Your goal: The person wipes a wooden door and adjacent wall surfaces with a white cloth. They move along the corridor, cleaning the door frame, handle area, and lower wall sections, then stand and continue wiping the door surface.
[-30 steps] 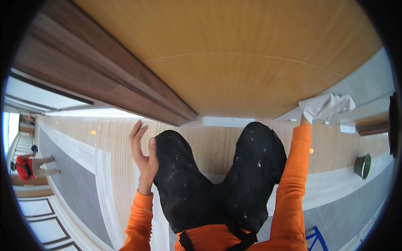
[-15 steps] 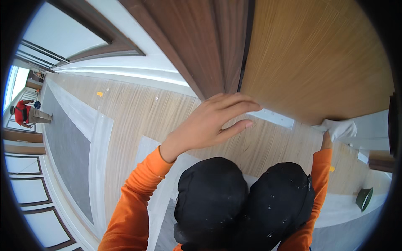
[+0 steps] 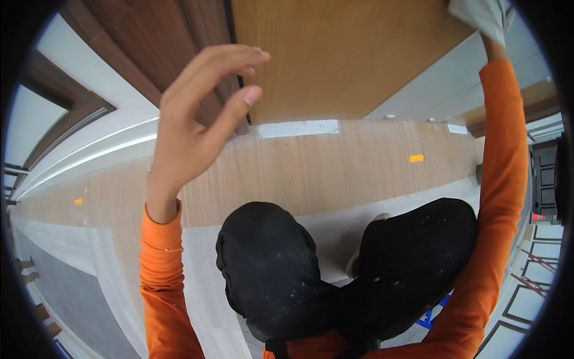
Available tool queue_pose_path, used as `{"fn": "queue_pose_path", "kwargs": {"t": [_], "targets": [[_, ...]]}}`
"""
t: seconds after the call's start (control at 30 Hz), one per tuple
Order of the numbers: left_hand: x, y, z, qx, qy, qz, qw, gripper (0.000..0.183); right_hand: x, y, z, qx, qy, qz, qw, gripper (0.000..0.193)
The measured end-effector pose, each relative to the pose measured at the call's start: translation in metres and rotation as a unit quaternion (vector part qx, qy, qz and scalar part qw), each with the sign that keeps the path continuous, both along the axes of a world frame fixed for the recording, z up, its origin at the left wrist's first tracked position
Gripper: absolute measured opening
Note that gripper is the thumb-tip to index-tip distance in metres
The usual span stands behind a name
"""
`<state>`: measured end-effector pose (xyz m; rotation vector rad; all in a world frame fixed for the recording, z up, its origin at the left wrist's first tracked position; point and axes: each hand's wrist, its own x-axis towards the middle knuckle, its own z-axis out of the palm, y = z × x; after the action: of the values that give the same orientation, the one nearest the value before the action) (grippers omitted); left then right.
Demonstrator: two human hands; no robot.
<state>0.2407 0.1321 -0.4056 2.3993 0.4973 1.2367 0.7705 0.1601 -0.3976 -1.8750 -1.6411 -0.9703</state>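
Note:
At the upper right, my right hand (image 3: 494,49) is closed on a white cloth (image 3: 478,15), which hides most of its fingers. The cloth lies against the far right edge of a light-brown wooden door panel (image 3: 323,66). My left hand (image 3: 197,119) is raised in front of a dark-brown door frame (image 3: 143,48). Its fingers curve, its thumb stands apart, and nothing is in it; whether a fingertip touches the frame or the door I cannot tell.
My bent knees (image 3: 263,263) in black trousers fill the lower middle. A white strip (image 3: 299,128) runs along the door's foot. Orange-yellow arrow markers (image 3: 417,158) lie on the wood-pattern floor (image 3: 287,173). A blue object (image 3: 427,320) shows behind my leg, and an orange cone (image 3: 538,218) stands far right.
My view has turned to the right. The right hand has carried the cloth upward in the picture along the door. The left hand has risen and shifted left, fingers now pointing more upward.

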Motion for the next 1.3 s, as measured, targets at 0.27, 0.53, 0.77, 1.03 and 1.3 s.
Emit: {"fn": "queue_pose_path", "kwargs": {"t": [0.27,0.53,0.77,1.03,1.3], "targets": [[0.000,-0.021,-0.001,-0.015,0.013,0.001,1.000,0.026,-0.001,0.023,0.024,0.059,0.047,0.038,0.996,0.030],[0.031,-0.099,0.030,-0.043,0.227,-0.061,0.971,0.028,0.023,0.045,-0.058,0.159,0.211,0.082,0.961,0.026],[0.179,-0.182,0.059,-0.313,0.237,-0.407,0.825,0.039,-0.025,0.056,-0.194,0.214,0.449,0.099,0.862,0.023],[0.343,-0.238,0.029,-0.486,0.137,-0.522,0.688,0.047,-0.099,0.062,-0.273,0.150,0.610,0.072,0.774,0.020],[0.387,-0.262,0.012,-0.493,0.083,-0.569,0.653,0.046,-0.111,0.060,-0.274,0.136,0.636,0.098,0.753,0.017]]}}
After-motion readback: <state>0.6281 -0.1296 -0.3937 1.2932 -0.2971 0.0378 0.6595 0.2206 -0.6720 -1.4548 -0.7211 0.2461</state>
